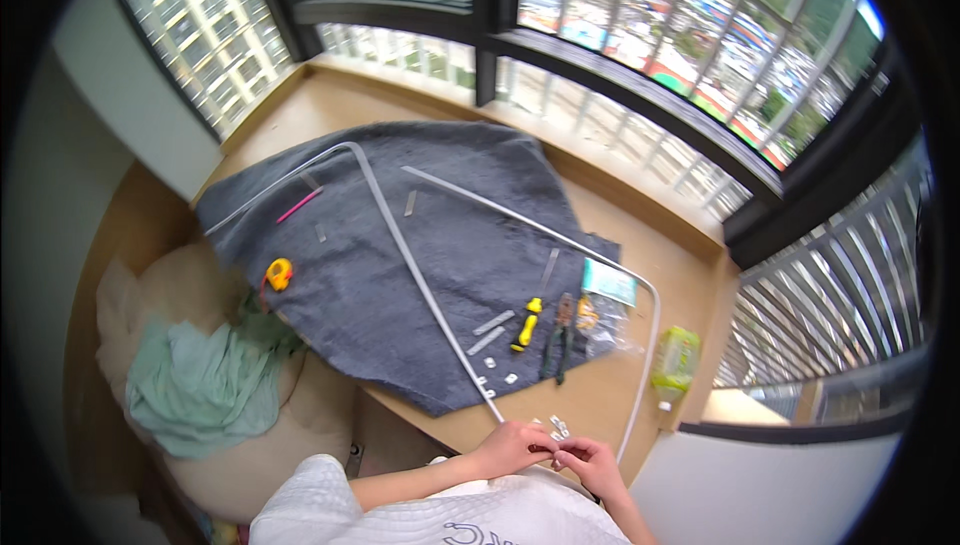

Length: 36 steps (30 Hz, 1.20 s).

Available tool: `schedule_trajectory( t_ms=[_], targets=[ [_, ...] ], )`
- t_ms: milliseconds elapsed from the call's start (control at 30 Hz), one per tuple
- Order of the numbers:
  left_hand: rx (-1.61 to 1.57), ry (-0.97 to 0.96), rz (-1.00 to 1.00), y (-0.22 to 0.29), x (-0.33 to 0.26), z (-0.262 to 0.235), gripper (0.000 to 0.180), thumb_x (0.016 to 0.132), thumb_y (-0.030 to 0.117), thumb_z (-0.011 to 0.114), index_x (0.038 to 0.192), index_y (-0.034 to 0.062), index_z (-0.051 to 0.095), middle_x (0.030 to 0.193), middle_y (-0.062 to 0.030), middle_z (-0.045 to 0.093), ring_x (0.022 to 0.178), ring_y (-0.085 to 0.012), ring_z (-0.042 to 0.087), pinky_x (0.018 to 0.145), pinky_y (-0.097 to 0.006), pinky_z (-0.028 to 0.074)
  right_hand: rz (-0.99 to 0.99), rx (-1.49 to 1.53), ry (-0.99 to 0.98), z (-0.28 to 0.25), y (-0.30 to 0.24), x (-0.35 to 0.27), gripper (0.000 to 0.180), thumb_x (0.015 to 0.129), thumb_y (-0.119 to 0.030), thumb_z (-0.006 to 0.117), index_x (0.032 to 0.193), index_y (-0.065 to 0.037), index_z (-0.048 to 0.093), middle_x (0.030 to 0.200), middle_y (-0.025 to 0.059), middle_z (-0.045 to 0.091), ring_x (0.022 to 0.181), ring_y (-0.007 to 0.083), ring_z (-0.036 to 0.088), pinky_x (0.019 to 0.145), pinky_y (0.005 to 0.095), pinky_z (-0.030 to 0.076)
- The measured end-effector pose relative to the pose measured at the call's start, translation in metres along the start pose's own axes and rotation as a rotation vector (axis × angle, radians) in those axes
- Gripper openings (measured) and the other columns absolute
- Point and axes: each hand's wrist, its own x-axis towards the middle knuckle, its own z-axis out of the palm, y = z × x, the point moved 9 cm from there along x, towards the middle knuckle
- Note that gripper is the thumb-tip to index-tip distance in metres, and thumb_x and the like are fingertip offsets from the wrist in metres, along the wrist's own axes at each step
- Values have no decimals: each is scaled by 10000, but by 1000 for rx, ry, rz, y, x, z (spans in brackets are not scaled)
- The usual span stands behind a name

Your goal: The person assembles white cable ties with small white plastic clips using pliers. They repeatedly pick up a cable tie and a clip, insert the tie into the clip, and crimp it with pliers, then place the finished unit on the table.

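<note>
My left hand [516, 448] and my right hand [590, 464] meet low in the view, at the near edge of the wooden ledge. Both have their fingertips pinched close together; whatever lies between them is too small to make out. Several small white plastic pieces [559, 428] lie just beyond my fingers. A long bent white rail [408, 250] runs across the grey cloth, its near end close to my left hand. To the right, a second bent white rail [530, 221] curves down toward my right hand. More small white pieces [511, 379] rest on the cloth's near corner.
On the grey cloth [330, 315] lie a yellow screwdriver [527, 325], pliers [557, 340], metal strips [487, 341], a pink pen [299, 205] and a yellow tape measure [279, 274]. A green bottle [677, 359] is at right. Barred windows enclose the ledge; a beanbag-like seat [215, 295] holds green fabric [205, 385].
</note>
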Motion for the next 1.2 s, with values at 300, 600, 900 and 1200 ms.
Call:
schedule_trajectory(
  t_ms=[300, 600, 900, 1200],
  targets=[
    [134, -49, 117, 57, -24, 3, 160, 870, 121, 832, 1027, 147, 841, 930, -36, 740, 825, -227, 718, 727, -338, 566, -55, -191, -266, 24, -13, -35, 312, 983, -153, 777, 1247, 14, 760, 1020, 63, 784, 929, 118, 710, 887, 287, 572],
    [-327, 214, -209, 53, -97, 43, 257, 949, 98, 788, 1191, 15, 772, 1064, -86, 753, 985, -196, 744, 908, -320, 605, -205, -154, -329, 44, -3, -83, 303, 979, -199, 789, 1202, 6, 780, 932, 45, 775, 850, 102, 687, 824, 281, 563],
    [-588, 326, -246, 87, -125, 123, 440, 1037, 114, 711, 1429, -61, 617, 1249, -111, 724, 1059, -151, 704, 956, -291, 571, -389, 33, -291, 26, 19, -127, 271, 1003, -136, 760, 1230, 12, 758, 1009, 63, 768, 869, 118, 691, 806, 280, 580],
    [-622, 477, -161, 83, -188, 163, 409, 1108, 206, 609, 1465, 7, 625, 1184, -23, 732, 1015, -71, 633, 918, -253, 530, -432, 104, -167, 55, 39, -170, 55, 954, 33, 706, 963, 72, 743, 836, 95, 750, 710, 134, 714, 656, 254, 587]
  ],
)
